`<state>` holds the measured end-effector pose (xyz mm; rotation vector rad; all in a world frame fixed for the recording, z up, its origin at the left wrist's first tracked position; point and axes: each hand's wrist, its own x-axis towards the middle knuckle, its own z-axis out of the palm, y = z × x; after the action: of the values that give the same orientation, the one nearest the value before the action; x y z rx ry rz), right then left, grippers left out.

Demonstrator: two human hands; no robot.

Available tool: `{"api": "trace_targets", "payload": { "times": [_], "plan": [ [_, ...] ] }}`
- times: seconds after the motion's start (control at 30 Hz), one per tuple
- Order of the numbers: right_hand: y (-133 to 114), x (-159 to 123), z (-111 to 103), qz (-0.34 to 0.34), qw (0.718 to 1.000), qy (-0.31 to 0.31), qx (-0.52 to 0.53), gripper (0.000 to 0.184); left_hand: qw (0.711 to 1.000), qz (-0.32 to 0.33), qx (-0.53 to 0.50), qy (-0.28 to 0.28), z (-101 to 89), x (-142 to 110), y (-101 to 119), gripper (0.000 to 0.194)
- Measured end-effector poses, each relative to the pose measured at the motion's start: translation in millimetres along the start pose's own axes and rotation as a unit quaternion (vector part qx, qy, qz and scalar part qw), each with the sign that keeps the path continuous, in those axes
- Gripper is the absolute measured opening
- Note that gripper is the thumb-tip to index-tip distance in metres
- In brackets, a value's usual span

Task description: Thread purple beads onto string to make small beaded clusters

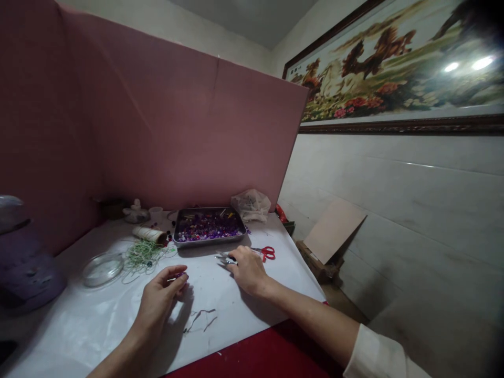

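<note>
1. the pink panel [185,121] is the largest thing before you, and it stands upright behind the work place.
2. the framed picture [374,68] hangs on the wall at your right side.
3. the white sheet [102,325] lies under your work, and the red surface [252,352] shows at its near edge.
4. at your far left is the purple container [31,268].
5. your right hand [249,270] is over the sheet, in front of the tray. its fingers are bent and they touch the silver tool [223,259]; i cannot tell how tightly they close.
6. your left hand [157,296] is lower and more to the left. its thumb and fingers are closed, and they pinch the small purple piece [181,274] above the sheet.
7. the metal tray [208,242] is beyond your hands, and many beads, mostly purple, are inside it.
8. the plastic bag [251,205] is just beside the tray's right far corner.
9. the clear round dish [103,270] is left of the pale green cord [144,254], and the cardboard tube [149,234] lies behind this cord.
10. the red-handled scissors [269,253] lie close to your right hand.
11. the small cup [156,213] stands left of the tray.
12. the thin dark strips [201,316] lie between your forearms.
</note>
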<state>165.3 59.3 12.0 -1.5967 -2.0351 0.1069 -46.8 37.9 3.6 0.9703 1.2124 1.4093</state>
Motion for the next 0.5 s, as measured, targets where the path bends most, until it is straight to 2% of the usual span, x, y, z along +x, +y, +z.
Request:
{"api": "trace_targets", "payload": {
  "times": [0.17,0.27,0.33,0.4,0.5],
  "plan": [
    [-9,-7,9,-0.021,0.998,-0.007,-0.053,0.011,0.997,0.034,0.059,-0.042,-0.7,-2,-4,0.033],
    [-15,-11,5,-0.027,0.997,0.000,-0.071,0.009,0.980,0.121,0.143,-0.070,-2.3,-1,-7,0.022],
    [-22,-16,-1,-0.043,0.996,0.003,-0.072,0.009,0.951,0.197,0.219,-0.099,-2.7,0,-9,0.016],
    [-30,-23,-5,-0.075,0.996,0.006,-0.056,0.012,0.907,0.261,0.302,-0.138,-2.7,-1,-13,0.016],
    [-41,-32,-8,-0.114,0.994,0.000,-0.001,0.012,0.847,0.314,0.391,-0.176,-2.4,-2,-19,0.023]
  ]
}}
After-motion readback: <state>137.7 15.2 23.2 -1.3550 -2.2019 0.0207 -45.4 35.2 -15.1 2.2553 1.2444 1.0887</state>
